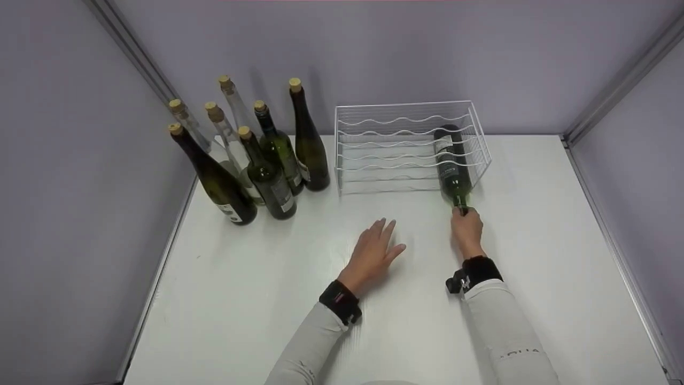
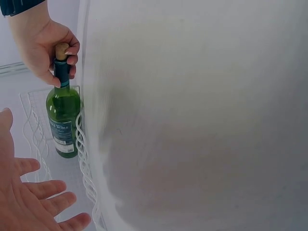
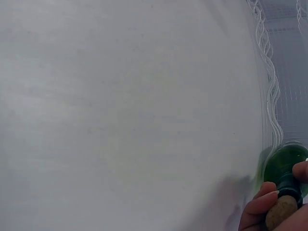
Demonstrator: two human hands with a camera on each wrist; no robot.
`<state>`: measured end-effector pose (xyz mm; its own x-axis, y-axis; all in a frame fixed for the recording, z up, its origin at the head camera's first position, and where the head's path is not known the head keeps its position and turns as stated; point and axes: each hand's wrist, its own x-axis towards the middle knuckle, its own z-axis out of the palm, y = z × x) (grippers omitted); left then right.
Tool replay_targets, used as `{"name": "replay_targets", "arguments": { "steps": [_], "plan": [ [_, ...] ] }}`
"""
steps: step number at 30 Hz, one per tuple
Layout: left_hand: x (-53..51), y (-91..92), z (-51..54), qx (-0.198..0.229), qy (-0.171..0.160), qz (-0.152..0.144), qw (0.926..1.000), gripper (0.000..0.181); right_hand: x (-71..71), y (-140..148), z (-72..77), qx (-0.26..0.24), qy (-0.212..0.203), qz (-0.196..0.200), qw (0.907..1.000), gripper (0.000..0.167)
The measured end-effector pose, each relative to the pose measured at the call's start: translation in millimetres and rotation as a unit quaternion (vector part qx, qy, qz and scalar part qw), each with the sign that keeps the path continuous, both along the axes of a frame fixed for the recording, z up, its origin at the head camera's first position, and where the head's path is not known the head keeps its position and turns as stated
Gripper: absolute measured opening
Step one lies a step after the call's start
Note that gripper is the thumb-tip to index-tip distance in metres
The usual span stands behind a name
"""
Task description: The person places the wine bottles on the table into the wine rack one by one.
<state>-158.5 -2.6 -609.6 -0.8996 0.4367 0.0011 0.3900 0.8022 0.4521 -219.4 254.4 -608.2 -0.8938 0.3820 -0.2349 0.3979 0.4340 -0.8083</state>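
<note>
At the right end of the white wire rack [image 1: 403,104] lies a green wine bottle [image 1: 453,170], its neck toward me. My right hand [image 1: 467,230] grips this bottle by the neck. In the left wrist view, the fingers of the right hand [image 2: 41,45] curl round the neck just below the cork [image 2: 61,51]. The cork [image 3: 281,212] also shows low in the right wrist view. My left hand [image 1: 370,252] is over the table in front of the rack, fingers spread and holding nothing. Whether it touches the table I cannot tell.
Several corked bottles stand upright left of the rack, among them a tall dark bottle [image 1: 311,144], a green bottle [image 1: 271,184] and a clear bottle [image 1: 230,133]. Grey panels [image 1: 342,48] enclose the white table [image 1: 224,299] at the back and sides.
</note>
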Motion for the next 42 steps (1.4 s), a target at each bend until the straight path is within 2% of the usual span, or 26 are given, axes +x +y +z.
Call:
{"name": "replay_targets", "arguments": {
  "steps": [6,11,14,21,31,37,42],
  "plan": [
    [0.5,0.5,0.2,-0.001,0.003,-0.003,1.0,0.076,0.4,-0.5,-3.8,0.04,0.03,-0.016,0.9986,0.044],
    [1.0,0.3,0.0,0.0,0.008,-0.005,1.0,0.075,0.7,-1.7,-3.3,0.061,0.028,-0.023,0.9975,0.046],
    [1.6,-0.1,-0.5,0.003,0.008,-0.005,1.0,0.075,0.3,-1.1,-1.7,0.055,0.028,-0.02,0.9979,0.048],
    [3.2,-1.6,-1.4,-0.004,0.001,0.001,1.0,0.076,-1.1,5.4,-2.7,0.019,0.028,0.018,0.9993,0.051],
    [3.1,-2.8,-0.5,-0.004,0.001,0.001,1.0,0.076,0.5,5.5,0.9,-0.033,0.026,-0.003,0.9991,0.048],
    [3.2,-3.2,0.0,-0.008,0.006,0.001,0.9999,0.076,0.2,3.9,0.8,-0.011,0.048,-0.01,0.9987,0.043],
    [2.7,-3.1,-2.4,-0.007,0.008,0.001,0.9999,0.076,1.0,2.6,-2.0,0.022,0.083,-0.015,0.9962,0.041]
  ]
}}
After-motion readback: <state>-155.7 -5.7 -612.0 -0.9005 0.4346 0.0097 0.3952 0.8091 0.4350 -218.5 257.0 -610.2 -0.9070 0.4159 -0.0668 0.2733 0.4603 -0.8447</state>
